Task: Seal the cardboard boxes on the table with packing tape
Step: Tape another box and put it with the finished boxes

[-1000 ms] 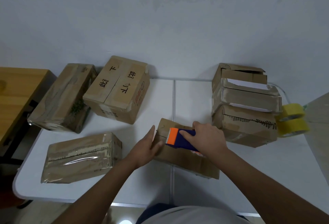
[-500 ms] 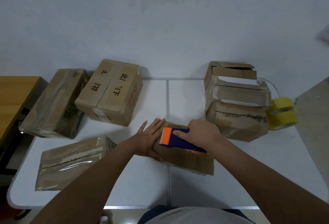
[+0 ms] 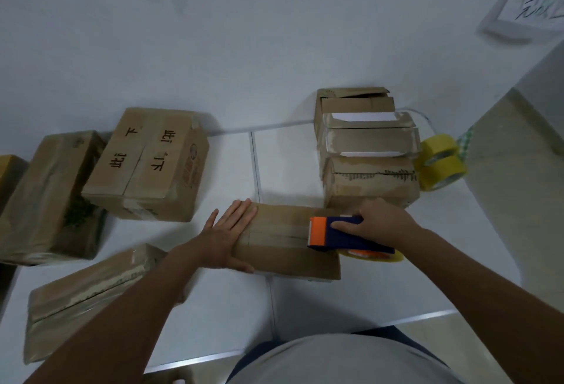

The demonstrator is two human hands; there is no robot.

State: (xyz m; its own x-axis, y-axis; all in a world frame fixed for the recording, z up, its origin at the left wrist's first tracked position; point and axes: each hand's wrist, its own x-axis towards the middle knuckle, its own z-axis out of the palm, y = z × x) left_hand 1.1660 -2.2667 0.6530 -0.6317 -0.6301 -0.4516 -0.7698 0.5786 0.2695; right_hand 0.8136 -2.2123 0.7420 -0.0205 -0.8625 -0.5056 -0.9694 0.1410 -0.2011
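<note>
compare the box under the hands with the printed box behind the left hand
The box under the hands is long, low and unmarked; the printed box is bulkier and bears black characters. The left hand and the tape dispenser rest on the first; nothing touches the second. Both are brown cardboard on the white table.

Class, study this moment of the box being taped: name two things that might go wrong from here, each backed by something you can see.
1. The tape dispenser, gripped by the right hand, sits near the box's right end; running off the end could leave the seam half-sealed.
2. The left hand lies flat on the box's left end only, so the box might slide or twist and the tape go on crooked.
</note>
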